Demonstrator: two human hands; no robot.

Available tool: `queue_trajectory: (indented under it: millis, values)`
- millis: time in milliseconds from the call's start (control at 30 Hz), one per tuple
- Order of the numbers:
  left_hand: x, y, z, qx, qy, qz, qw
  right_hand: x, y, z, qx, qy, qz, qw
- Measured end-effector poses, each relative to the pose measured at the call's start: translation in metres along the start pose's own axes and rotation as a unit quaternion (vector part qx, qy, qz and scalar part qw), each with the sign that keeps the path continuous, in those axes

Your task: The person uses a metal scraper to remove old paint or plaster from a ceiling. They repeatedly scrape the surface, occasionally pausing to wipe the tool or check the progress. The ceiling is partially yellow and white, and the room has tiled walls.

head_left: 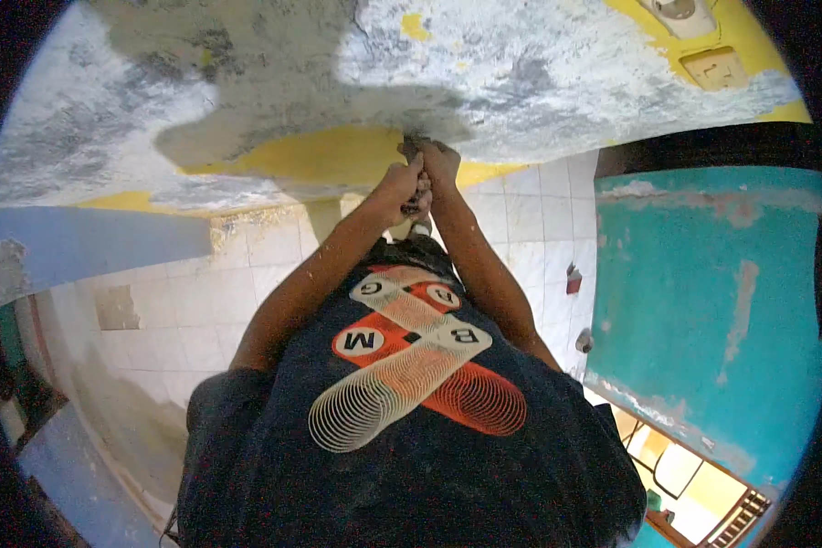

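Both my hands are close together at the wall, whose surface is patchy grey and white with strips of yellow paint left on it. My left hand is closed, its fingers wrapped round a dark scraper-like tool. My right hand is closed on the same tool, slightly higher and to the right. The tool's upper end meets the wall at the edge of a yellow patch. My fingers cover most of it, so its exact shape is hidden.
A switch plate is set in the wall at upper right. Pale tiles cover the floor, with a small red object on them. A worn teal wall stands on the right, a blue wall section on the left.
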State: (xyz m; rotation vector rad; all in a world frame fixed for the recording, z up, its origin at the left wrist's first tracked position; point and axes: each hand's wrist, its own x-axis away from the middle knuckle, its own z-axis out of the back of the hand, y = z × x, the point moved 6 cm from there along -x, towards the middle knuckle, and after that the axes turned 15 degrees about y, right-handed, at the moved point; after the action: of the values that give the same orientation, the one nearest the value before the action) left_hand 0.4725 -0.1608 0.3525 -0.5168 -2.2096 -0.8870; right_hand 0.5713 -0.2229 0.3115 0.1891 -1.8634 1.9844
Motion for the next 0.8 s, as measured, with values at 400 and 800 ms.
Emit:
queue_trajectory:
  millis: [400,800]
  values:
    - [0.002,-0.024,0.022,-0.176,0.052,-0.084,0.98,0.036,0.086,0.026,-0.167,-0.075,-0.227,0.956]
    - [0.041,-0.048,0.035,-0.208,-0.015,-0.037,0.977,0.041,0.212,0.172,0.363,0.168,0.091,0.912]
